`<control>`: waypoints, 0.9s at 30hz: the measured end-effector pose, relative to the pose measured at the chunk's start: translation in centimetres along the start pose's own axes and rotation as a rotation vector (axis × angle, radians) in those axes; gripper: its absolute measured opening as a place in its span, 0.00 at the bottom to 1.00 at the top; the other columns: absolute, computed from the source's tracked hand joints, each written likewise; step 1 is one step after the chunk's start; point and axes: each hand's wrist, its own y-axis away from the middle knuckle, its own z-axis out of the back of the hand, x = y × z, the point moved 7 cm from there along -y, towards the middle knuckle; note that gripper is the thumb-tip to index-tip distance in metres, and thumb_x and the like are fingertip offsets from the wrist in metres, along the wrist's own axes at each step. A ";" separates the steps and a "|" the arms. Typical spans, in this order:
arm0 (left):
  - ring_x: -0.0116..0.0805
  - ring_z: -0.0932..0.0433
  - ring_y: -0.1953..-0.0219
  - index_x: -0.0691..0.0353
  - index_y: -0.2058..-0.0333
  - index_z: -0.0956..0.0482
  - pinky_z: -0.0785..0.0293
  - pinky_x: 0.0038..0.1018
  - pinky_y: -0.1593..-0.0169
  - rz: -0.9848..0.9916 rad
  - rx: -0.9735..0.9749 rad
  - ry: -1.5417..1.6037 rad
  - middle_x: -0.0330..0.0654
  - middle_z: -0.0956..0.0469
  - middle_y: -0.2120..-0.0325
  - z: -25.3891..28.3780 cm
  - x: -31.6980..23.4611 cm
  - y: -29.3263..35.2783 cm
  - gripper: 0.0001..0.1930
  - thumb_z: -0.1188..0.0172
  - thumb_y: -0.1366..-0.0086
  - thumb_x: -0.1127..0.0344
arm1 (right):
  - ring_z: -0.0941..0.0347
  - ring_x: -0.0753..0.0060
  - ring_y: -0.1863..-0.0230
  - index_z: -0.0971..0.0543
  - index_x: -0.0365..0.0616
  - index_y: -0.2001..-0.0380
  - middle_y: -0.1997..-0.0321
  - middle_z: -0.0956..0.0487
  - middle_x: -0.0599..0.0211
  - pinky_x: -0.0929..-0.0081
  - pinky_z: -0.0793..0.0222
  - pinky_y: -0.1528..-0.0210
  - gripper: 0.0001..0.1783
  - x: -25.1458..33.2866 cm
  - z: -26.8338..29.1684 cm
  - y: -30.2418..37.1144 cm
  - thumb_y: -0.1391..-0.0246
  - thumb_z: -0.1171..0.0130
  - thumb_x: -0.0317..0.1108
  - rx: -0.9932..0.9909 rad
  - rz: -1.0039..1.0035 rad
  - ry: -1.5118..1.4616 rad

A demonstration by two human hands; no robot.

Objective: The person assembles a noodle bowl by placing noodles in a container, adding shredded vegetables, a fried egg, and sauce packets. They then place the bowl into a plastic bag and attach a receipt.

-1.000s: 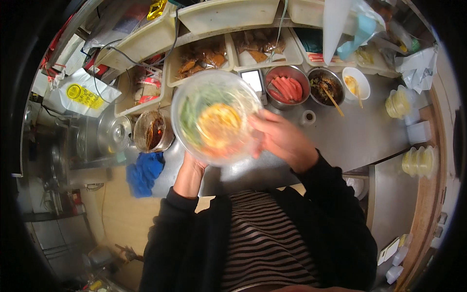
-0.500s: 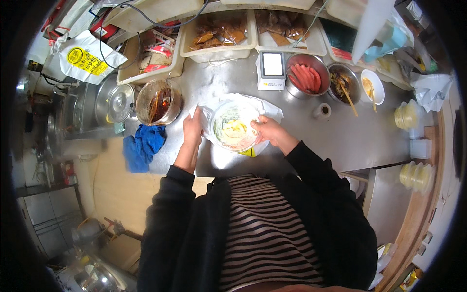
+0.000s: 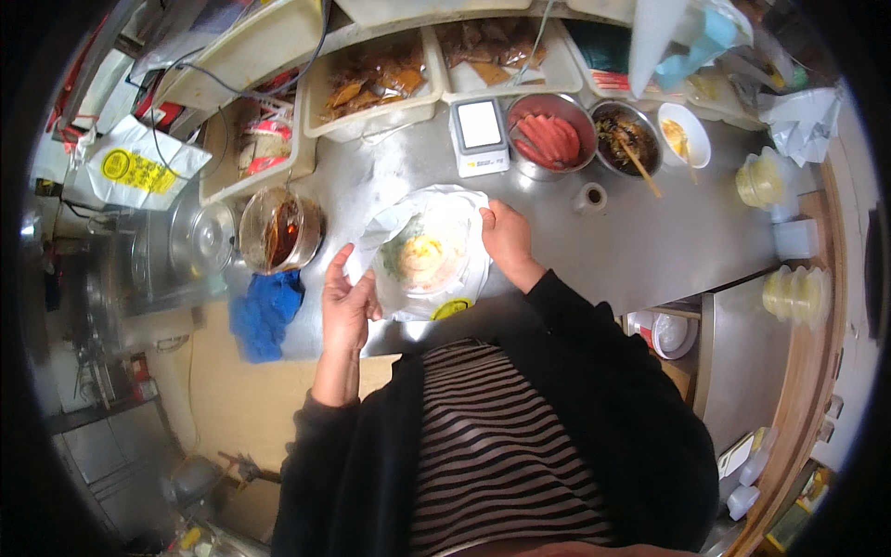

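Note:
A round bowl of food (image 3: pixel 429 263), with yellow bits on top and some green at one side, sits inside a white plastic bag (image 3: pixel 455 201) on the steel counter. The bag stands up around the bowl, and a yellow printed patch shows at its near side. My left hand (image 3: pixel 347 308) has the bag's left edge between thumb and fingers. On the other side, the fingers of my right hand (image 3: pixel 508 239) are closed on the bag's right edge, beside the bowl.
Behind stand a small scale (image 3: pixel 480 139), a metal bowl of pink-red strips (image 3: pixel 554 132), a dark-filled bowl with chopsticks (image 3: pixel 626 139) and a white bowl (image 3: pixel 694 121). A sauce container (image 3: pixel 281 232) and blue cloth (image 3: pixel 266 317) are at left. Bins of packets (image 3: pixel 376 88) line the back.
My right hand has gone from the bowl's rim to the bag's edge. The bag has risen around the bowl, and my left hand has moved down and nearer. The whole view has shifted slightly.

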 end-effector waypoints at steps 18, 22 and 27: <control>0.20 0.32 0.77 0.60 0.37 0.43 0.26 0.19 0.72 -0.569 0.174 -0.099 0.47 0.28 0.56 -4.6 -13.7 0.4 0.29 0.48 0.36 0.78 | 0.29 0.68 0.71 0.25 0.36 0.66 0.73 0.24 0.59 0.74 0.34 0.66 0.11 18.8 14.3 -3.7 0.39 0.49 0.34 0.080 0.276 -0.647; 0.19 0.32 0.76 0.57 0.35 0.46 0.29 0.17 0.72 -0.471 0.233 -0.215 0.43 0.29 0.52 -5.5 -12.0 0.8 0.31 0.54 0.36 0.81 | 0.27 0.60 0.69 0.24 0.37 0.64 0.72 0.24 0.57 0.70 0.32 0.66 0.08 21.5 17.6 -1.5 0.45 0.45 0.29 -0.210 0.513 -0.219; 0.17 0.38 0.83 0.55 0.35 0.49 0.39 0.14 0.81 -0.307 0.190 -0.209 0.43 0.31 0.50 -5.6 -7.7 -0.1 0.32 0.59 0.38 0.83 | 0.24 0.48 0.65 0.21 0.36 0.63 0.64 0.22 0.50 0.61 0.28 0.62 0.11 21.3 6.6 2.8 0.52 0.44 0.27 0.425 0.724 -0.047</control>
